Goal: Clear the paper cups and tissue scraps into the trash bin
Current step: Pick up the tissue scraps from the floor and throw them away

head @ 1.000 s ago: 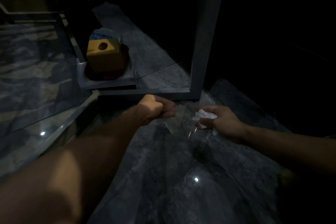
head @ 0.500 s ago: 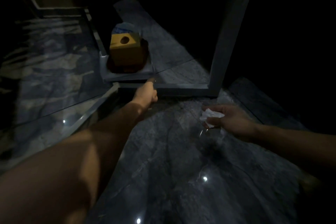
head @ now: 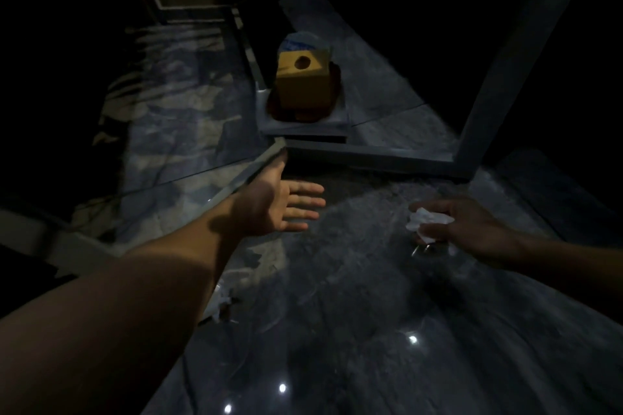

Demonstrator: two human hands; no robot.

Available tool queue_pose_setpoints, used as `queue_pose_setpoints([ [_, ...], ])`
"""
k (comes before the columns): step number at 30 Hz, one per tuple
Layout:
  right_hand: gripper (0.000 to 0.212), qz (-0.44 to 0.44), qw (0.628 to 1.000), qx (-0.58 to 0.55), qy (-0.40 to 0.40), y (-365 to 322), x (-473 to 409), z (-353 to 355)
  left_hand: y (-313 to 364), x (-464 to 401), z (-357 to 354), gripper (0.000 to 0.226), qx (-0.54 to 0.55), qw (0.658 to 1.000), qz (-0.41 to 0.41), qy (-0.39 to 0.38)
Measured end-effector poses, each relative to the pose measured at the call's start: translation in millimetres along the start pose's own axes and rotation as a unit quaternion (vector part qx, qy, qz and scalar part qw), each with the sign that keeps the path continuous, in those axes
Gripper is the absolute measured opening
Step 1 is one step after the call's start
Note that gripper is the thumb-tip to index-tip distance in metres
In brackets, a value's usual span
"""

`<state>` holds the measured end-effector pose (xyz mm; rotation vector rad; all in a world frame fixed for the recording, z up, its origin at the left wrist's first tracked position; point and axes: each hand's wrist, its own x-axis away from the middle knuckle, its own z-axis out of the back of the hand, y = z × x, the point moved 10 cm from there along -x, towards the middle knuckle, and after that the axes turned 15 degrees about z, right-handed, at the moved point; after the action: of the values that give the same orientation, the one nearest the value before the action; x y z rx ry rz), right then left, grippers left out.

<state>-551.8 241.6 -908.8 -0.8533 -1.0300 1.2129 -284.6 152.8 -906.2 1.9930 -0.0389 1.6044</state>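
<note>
The scene is dark. My left hand [head: 286,204] is stretched forward over the grey marble floor [head: 337,313], palm up, fingers spread, holding nothing. At the right, my right hand [head: 468,226] grips a crumpled white tissue scrap [head: 424,222]; something shiny and clear [head: 426,248] hangs just below it, too dim to identify. Another white scrap [head: 220,301] lies on the floor beside my left forearm. No trash bin or paper cup is recognisable.
A yellow box with a round hole on top [head: 303,81] stands on a low grey shelf [head: 303,126] ahead, a blue-white pack behind it. A grey frame post [head: 499,77] rises at the right. A glossy glass surface [head: 175,118] lies left.
My left hand, a closed fist a second ago, reached toward the shelf and has now opened with the palm up. My right hand kept the tissue and barely moved.
</note>
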Motion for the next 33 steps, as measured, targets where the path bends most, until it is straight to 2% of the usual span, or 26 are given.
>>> queue_pose_setpoints([
  [6, 0.04, 0.01, 1.0, 0.026, -0.014, 0, -3, -16, -35, 5, 54, 0.086, -0.027, 0.998, 0.025, 0.041],
  [10, 0.041, 0.007, 0.999, 0.044, -0.026, 2, -3, -23, -65, 6, 93, 0.082, -0.073, 0.991, 0.044, 0.101],
  [15, 0.039, 0.008, 0.997, 0.075, -0.037, 3, -1, -26, -103, 13, 132, 0.05, -0.166, 0.966, 0.09, 0.176],
  [21, 0.041, -0.005, 0.997, 0.071, -0.039, 11, -2, -28, -126, 23, 150, 0.04, -0.166, 0.953, 0.113, 0.229],
  [26, 0.039, -0.001, 0.997, 0.066, -0.026, 12, -3, -28, -132, 25, 173, 0.022, -0.152, 0.923, 0.073, 0.347],
  [29, 0.041, 0.012, 0.999, 0.04, -0.022, 16, -6, -29, -138, 24, 184, 0.026, -0.192, 0.89, 0.064, 0.408],
  [31, 0.042, 0.024, 0.999, 0.04, -0.028, 14, -6, -30, -147, 24, 191, 0.047, -0.238, 0.856, 0.09, 0.45],
  [33, 0.04, 0.025, 0.998, 0.05, -0.038, 16, -6, -29, -157, 25, 188, 0.072, -0.24, 0.85, 0.1, 0.459],
])
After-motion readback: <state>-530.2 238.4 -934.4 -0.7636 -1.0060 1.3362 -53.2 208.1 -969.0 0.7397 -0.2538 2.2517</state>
